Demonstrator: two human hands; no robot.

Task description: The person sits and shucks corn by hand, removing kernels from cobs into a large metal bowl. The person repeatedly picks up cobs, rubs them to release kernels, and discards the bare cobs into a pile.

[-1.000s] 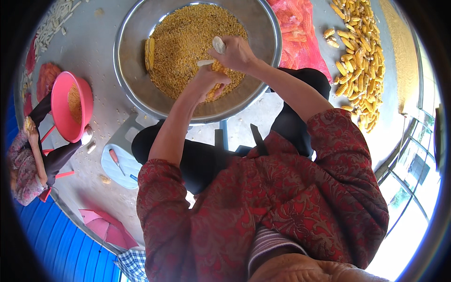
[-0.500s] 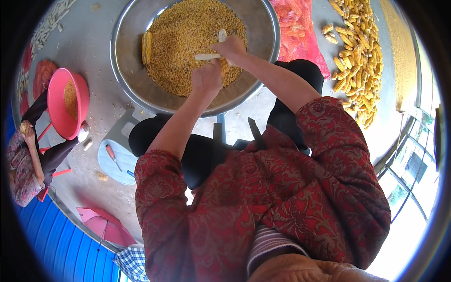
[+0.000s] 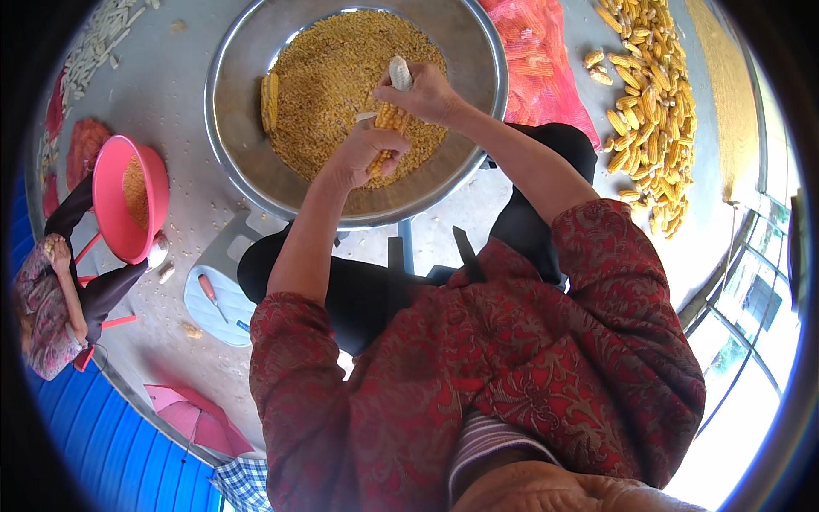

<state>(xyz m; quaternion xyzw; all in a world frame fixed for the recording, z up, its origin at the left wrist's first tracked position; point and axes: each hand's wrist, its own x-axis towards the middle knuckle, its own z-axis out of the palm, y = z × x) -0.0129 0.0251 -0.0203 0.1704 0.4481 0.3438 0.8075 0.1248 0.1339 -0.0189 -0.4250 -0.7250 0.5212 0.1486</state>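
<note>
Corn ear [image 3: 392,119], yellow, one: slants between left hand [image 3: 365,155], which grips its lower part, and right hand [image 3: 424,94], clamped round a pale cob [image 3: 399,73] at its upper end.

Head camera: head-worn fisheye, left one of a side-by-side pair, facing steeply down; patterned red jacket [image 3: 478,341] close beneath, stainless-steel basin [image 3: 235,102] farther out, its far edge cropped at the top.

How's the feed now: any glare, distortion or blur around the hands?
Head view, right: glare bleaches the bright opening; head view, lower left: fisheye distortion curves the blue panelling; head view, top: the metal basin carries shiny highlights; head view, upper middle: left hand and right hand look fairly sharp.
</note>
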